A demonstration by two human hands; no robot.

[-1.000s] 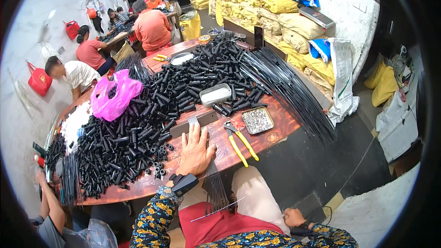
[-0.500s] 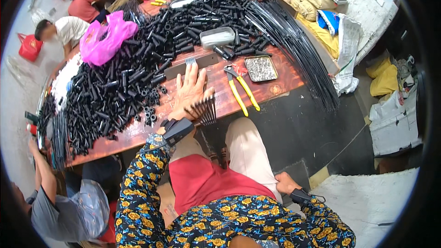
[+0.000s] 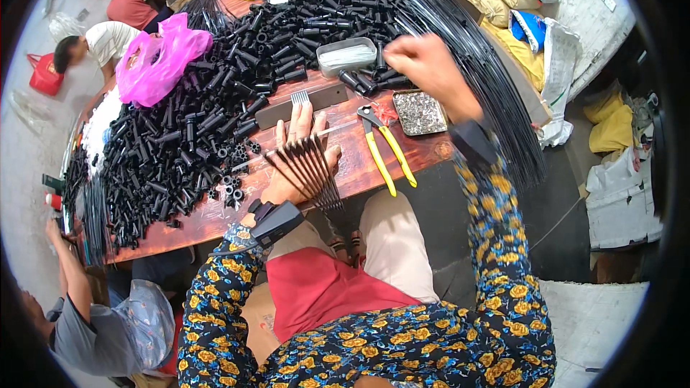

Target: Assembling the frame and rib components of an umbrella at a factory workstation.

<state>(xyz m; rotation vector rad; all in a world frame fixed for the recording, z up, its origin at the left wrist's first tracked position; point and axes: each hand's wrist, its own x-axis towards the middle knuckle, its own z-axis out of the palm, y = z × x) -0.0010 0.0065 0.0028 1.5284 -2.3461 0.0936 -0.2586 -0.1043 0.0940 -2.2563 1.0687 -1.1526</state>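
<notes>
My left hand (image 3: pixel 298 154) lies palm-down on the wooden table (image 3: pixel 359 165), pinning a fan of several thin black rods (image 3: pixel 309 172) whose ends stick out over the table's near edge. My right hand (image 3: pixel 430 66) is raised over the far side of the table with its fingers curled, at the black plastic tubes (image 3: pixel 363 79) next to the long bundle of black rods (image 3: pixel 481 65). I cannot tell whether it grips anything. Yellow-handled pliers (image 3: pixel 384 151) lie between both hands.
A big heap of short black tubes (image 3: pixel 194 129) covers the table's left and far part. A pink plastic bag (image 3: pixel 154 57), a grey rectangular tin (image 3: pixel 347 55) and a small tray of metal parts (image 3: pixel 419 112) sit there. Other people work at the left and far end.
My right arm came up from my lap and reached out over the table to the tubes. My left hand stayed on the fan of rods. The view tilted downward.
</notes>
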